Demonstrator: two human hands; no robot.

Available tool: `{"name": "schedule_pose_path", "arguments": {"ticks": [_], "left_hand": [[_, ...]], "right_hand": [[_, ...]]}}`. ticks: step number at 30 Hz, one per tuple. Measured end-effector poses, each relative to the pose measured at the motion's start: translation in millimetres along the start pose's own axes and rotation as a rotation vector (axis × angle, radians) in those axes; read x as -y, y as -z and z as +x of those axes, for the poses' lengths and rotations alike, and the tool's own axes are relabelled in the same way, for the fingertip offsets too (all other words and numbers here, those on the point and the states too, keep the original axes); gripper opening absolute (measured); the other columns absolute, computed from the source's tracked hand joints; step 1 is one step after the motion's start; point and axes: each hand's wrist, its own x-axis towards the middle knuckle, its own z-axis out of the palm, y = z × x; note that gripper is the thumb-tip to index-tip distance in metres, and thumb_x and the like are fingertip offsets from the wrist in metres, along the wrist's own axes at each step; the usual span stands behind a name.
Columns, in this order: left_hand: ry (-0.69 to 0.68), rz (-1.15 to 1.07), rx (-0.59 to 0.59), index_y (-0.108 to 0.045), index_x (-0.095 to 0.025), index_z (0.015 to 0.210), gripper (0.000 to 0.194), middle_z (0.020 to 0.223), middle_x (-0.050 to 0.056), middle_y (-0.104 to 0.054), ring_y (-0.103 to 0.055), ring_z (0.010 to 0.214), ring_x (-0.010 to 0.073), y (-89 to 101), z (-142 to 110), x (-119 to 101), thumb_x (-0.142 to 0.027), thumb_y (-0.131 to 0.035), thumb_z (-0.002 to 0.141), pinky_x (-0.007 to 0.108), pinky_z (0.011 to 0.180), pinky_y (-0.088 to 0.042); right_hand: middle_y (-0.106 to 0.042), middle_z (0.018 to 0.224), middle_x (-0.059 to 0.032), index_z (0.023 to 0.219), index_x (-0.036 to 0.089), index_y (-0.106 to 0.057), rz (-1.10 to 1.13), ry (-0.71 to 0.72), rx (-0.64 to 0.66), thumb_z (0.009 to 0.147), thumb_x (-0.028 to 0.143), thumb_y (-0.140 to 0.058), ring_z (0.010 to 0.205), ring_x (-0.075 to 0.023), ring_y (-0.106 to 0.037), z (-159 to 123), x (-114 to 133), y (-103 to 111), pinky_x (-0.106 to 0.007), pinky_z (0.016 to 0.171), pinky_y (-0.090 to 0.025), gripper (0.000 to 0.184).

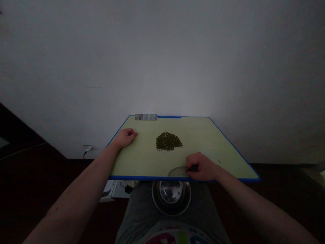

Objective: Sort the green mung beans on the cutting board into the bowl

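Plain grey wall (pixel 167 61) rises dimly behind everything, and against it stands the pale yellow-green worktop (pixel 142 159), edged in blue. Near the middle of it, slightly towards the far side, lies a loose heap of small green grains (pixel 168 141), thick at the centre and scattered along its near edge.

My left hand (pixel 126 137) rests at the left side of the worktop, farther off than the other, its fingers curled inward with the thumb close to them; I cannot tell whether anything is between them. It is well apart from the heap. My right hand (pixel 200 166) is at the near edge, right of the heap and nearer than it, with the fingers bent under towards the thumb. A dark patch shows in that gap (shadow or grains, I cannot tell which), so I cannot say whether they are pinching anything.

Just left of my right hand, a curved printed scale (pixel 176 171) marks the worktop, and to the right lies a thin brown sliver (pixel 219 161). A blurred strip (pixel 146 117) covers part of the far edge, on the left.

Below the near edge, a shiny metal bowl (pixel 171 193) sits over my lap, between the legs of my grey trousers (pixel 138 210). Off to the left, a white plug (pixel 88 148) is in the wall, low above the dark floor (pixel 76 167).
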Motion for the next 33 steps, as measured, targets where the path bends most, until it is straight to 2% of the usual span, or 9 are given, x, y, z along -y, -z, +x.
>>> {"name": "schedule_pose_path", "arguments": {"ticks": [6,10,13,17,22,33], "left_hand": [[0.003,0.006,-0.007,-0.054,-0.018,0.059,0.036,0.051,-0.001,-0.048,-0.042,0.051,0.0120,1.1,0,-2,-0.050,-0.043,0.071,0.025,0.050,-0.028],[-0.005,-0.002,-0.001,-0.052,-0.017,0.058,0.037,0.051,-0.001,-0.048,-0.041,0.050,0.0114,-0.4,1,0,-0.051,-0.042,0.072,0.025,0.049,-0.028],[-0.016,-0.001,-0.002,-0.052,-0.017,0.059,0.039,0.052,-0.001,-0.049,-0.042,0.051,0.0114,-1.2,1,2,-0.052,-0.041,0.072,0.024,0.049,-0.029],[-0.020,0.003,-0.009,-0.053,-0.017,0.059,0.040,0.051,-0.001,-0.048,-0.042,0.051,0.0116,-1.0,1,3,-0.054,-0.040,0.072,0.025,0.049,-0.029],[-0.007,0.020,-0.004,-0.054,-0.017,0.060,0.041,0.052,-0.001,-0.049,-0.043,0.051,0.0123,-0.9,1,1,-0.054,-0.041,0.072,0.025,0.050,-0.030],[-0.012,0.036,0.001,-0.054,-0.018,0.060,0.041,0.053,0.000,-0.050,-0.044,0.052,0.0127,-1.7,3,2,-0.054,-0.040,0.072,0.025,0.050,-0.030]], "right_hand": [[-0.057,0.061,0.0006,0.066,0.017,-0.062,0.006,-0.021,-0.028,0.066,0.019,-0.058,0.059,-0.0114,-0.053,2,1,2,-0.022,0.056,-0.040,0.004],[-0.057,0.059,0.0003,0.068,0.016,-0.063,-0.030,-0.114,-0.125,0.069,0.020,-0.056,0.057,-0.0110,-0.051,11,1,14,-0.022,0.055,-0.039,0.008],[-0.056,0.060,0.0001,0.072,0.016,-0.063,-0.072,-0.131,-0.204,0.071,0.022,-0.056,0.058,-0.0111,-0.050,21,-7,21,-0.022,0.057,-0.039,0.009],[-0.057,0.064,-0.0008,0.075,0.016,-0.063,-0.130,-0.178,-0.310,0.073,0.020,-0.054,0.059,-0.0114,-0.050,29,-21,16,-0.023,0.056,-0.038,0.010],[-0.058,0.067,-0.0011,0.076,0.017,-0.062,-0.204,-0.191,-0.334,0.074,0.019,-0.052,0.060,-0.0115,-0.050,29,-27,9,-0.023,0.057,-0.037,0.011],[-0.058,0.065,-0.0007,0.075,0.017,-0.062,-0.228,-0.245,-0.333,0.074,0.020,-0.052,0.058,-0.0113,-0.049,28,-30,9,-0.022,0.055,-0.036,0.011]]}}
